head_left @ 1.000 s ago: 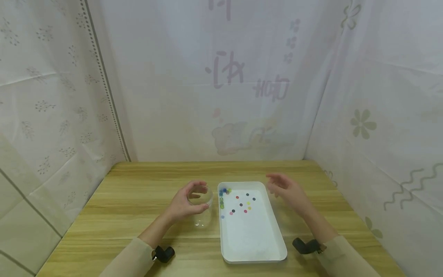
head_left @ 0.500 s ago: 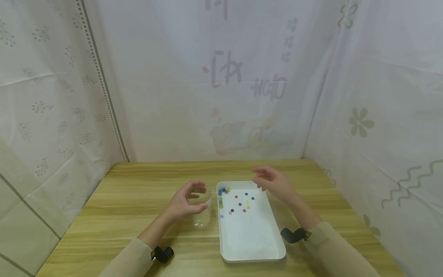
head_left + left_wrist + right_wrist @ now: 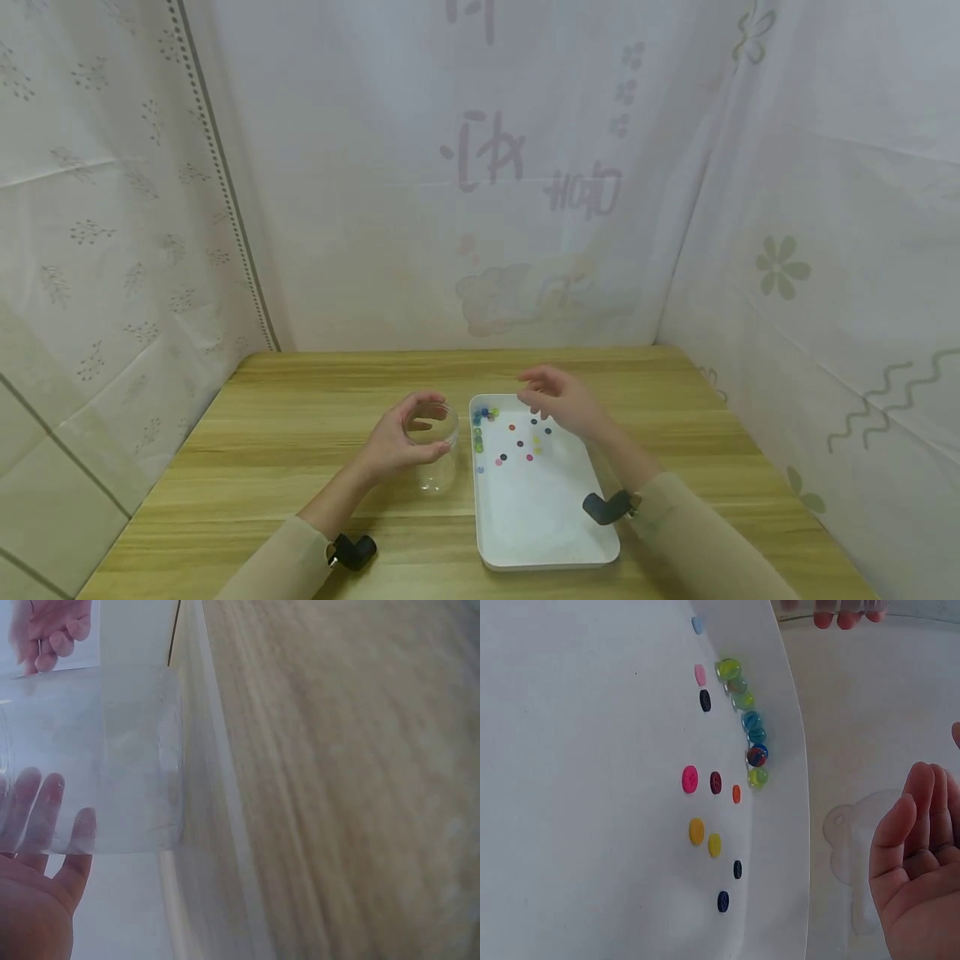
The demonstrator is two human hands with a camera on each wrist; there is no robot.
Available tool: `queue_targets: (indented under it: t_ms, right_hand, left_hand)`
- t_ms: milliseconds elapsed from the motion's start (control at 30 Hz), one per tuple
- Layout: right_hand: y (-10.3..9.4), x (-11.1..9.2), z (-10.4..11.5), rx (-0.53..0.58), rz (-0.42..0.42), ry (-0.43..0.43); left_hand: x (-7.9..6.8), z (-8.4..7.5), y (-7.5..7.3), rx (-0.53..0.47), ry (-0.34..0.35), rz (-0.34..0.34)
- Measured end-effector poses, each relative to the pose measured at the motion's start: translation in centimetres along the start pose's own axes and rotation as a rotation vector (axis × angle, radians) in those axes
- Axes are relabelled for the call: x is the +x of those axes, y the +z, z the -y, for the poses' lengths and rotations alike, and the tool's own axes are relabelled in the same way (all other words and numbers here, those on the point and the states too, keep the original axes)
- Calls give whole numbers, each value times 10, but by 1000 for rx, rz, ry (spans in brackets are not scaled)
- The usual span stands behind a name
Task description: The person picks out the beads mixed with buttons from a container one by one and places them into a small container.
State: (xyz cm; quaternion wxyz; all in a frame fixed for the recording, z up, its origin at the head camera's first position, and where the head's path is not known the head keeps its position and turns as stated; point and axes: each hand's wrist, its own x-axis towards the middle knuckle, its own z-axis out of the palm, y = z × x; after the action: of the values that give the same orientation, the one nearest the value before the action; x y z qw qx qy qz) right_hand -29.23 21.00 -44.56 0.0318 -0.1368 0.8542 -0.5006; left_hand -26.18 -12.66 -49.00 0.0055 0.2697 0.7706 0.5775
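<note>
Gripping the jar (image 3: 127, 754) with the left hand (image 3: 393, 442), pressing the thumb against its wall at about 5 o'clock and reaching the fingers round it from 12 o'clock, as seen from the head. Spreading those fingers apart along the clear wall, showing them through it in the left wrist view. Holding the jar upright, mouth up, just beside the tray (image 3: 540, 525) on its 9 o'clock side, either resting on the table (image 3: 360, 367) or barely clearing it, being unable to tell which.

Hovering with the right hand (image 3: 558, 400) over the tray's 12 o'clock end, at about 2 o'clock from the jar. Bending its fingers loosely, lying close together with the thumb near them in the right wrist view.

Bearing marbles (image 3: 757, 736) in the white tray, mostly green and blue, running close along the wall from 9 to 11 o'clock. Bearing buttons (image 3: 715, 782) too, lying scattered toward 12 o'clock in pink, orange, yellow and dark shades.

Wearing beige sleeves (image 3: 277, 562), reaching in from 7 and 5 o'clock. Hanging beyond the table at 12 o'clock as a white cloth (image 3: 360, 208), showing pale mauve writing.
</note>
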Motion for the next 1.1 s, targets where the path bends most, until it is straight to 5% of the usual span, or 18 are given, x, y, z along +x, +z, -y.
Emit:
queue_targets:
  t_ms: [1100]
  right_hand:
    - [44,15,-10,-61,177,28]
  left_hand:
    - [-4,0,-1,-21,4,26]
